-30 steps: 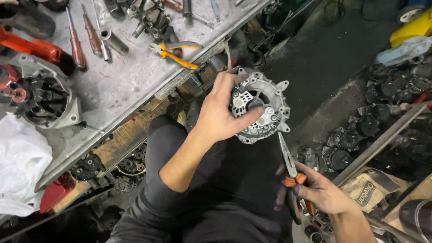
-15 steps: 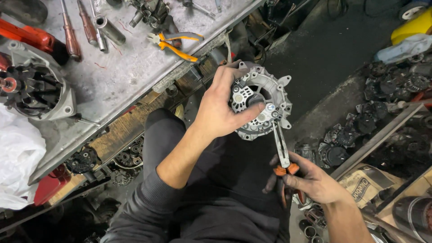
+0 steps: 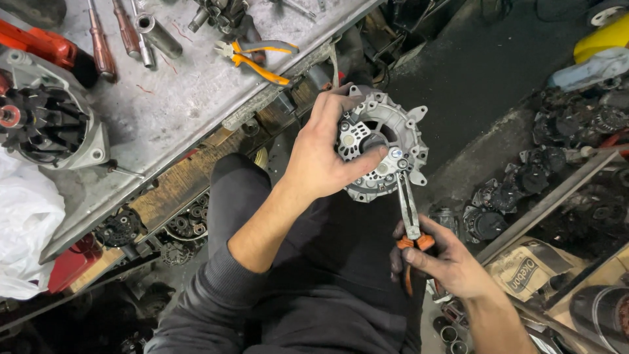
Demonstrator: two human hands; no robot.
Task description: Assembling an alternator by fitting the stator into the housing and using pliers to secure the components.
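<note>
Alternator housing (image 3: 383, 144) sits above the lap, gripped by the left hand (image 3: 324, 157), thumb across its face. Right hand (image 3: 445, 259) clasps orange-handled pliers (image 3: 407, 210), tips touching the housing's lower edge. Beyond, a cluttered metal workbench (image 3: 164, 111).

Lit from above, brightest on the metal bench (image 3: 177, 111) up and left of the left hand (image 3: 324, 157), with a pale sheen there but no harsh glare. Blown near white on the bag (image 3: 23, 229) far left. Evenly lit and sharp on both hands, the alternator housing (image 3: 386, 141) and the pliers (image 3: 409, 216) in the right hand (image 3: 452, 265). Falls off to deep shadow past the right hand and under the bench, detail lost in black. Slight wide-angle bending toward the corners. Mild softness at the far edges; no motion blur.
</note>
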